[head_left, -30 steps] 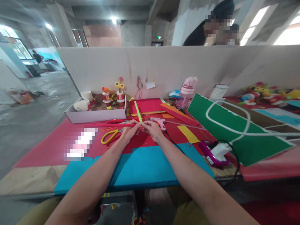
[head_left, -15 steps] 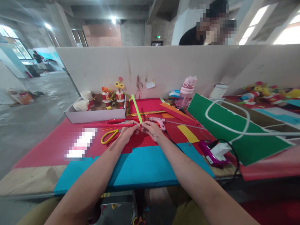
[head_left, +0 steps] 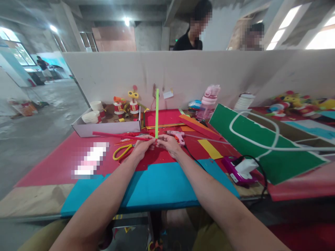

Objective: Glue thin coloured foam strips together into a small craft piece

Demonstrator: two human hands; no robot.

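Observation:
My left hand [head_left: 143, 147] and my right hand [head_left: 168, 143] meet over the middle of the table, fingertips pinched close together. Out to the left from my left fingers runs a narrow red paper strip [head_left: 117, 135]. A light green paper strip [head_left: 157, 111] stands upright from between the fingertips, its lower end at the red strip's end, where fingers partly hide the joint. Beside my left hand lie yellow-handled scissors or pliers [head_left: 122, 152], partly covered. Just behind my right hand rests a pink glue gun [head_left: 179, 136] with a black cord.
A white box tray [head_left: 110, 129] with paper cups and cup figures stands back left. To the right are a yellow paper piece [head_left: 210, 149], a purple power strip [head_left: 239, 172], a green board [head_left: 251, 139] and a pink bottle [head_left: 209, 101]. Blue foam [head_left: 167, 184] covers the front edge.
The green strip has swung from leaning left to nearly upright. The red strip's left end now angles up slightly. Both hands stay nearly in place. A person behind the partition has moved left.

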